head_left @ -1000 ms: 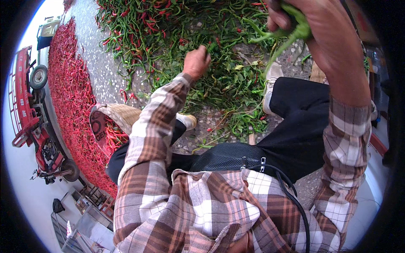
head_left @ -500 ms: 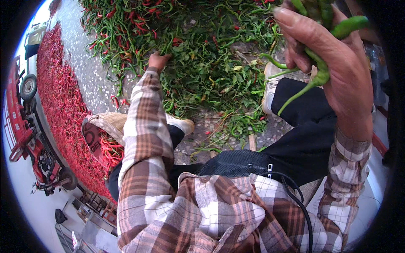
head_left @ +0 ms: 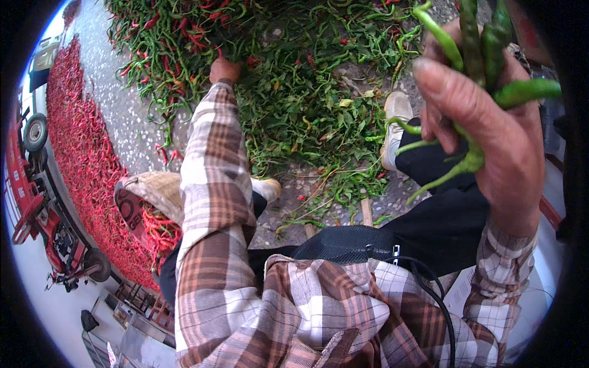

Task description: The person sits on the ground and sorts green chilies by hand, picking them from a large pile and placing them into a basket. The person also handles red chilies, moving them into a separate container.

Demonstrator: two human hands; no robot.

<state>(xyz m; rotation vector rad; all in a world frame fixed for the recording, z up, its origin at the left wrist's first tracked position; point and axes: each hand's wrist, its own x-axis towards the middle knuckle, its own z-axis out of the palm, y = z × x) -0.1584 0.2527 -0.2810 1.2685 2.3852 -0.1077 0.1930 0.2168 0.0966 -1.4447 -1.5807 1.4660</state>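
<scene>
My right hand (head_left: 485, 116), raised close at the upper right, is closed around several green chili peppers (head_left: 472, 46). Their tips and stems stick out above the thumb, past the right side and below the palm. My left hand (head_left: 225, 71) reaches to the far edge of a leafy heap, where long green and red chilies (head_left: 178, 37) meet loose green leaves (head_left: 294, 116). A red chili shows just beyond its fingers, which are mostly hidden, so whether it is gripped is unclear.
Beside my left arm lies a tipped woven basket (head_left: 150, 190) with red chilies inside. A broad bed of red chilies (head_left: 80, 135) stretches along the left, with a red three-wheeled vehicle (head_left: 46, 208) past it. My light shoes (head_left: 396, 116) flank the leaf heap.
My left hand has moved a little farther away, toward the long chilies. The right hand has come slightly lower and to the right, still holding its green chilies.
</scene>
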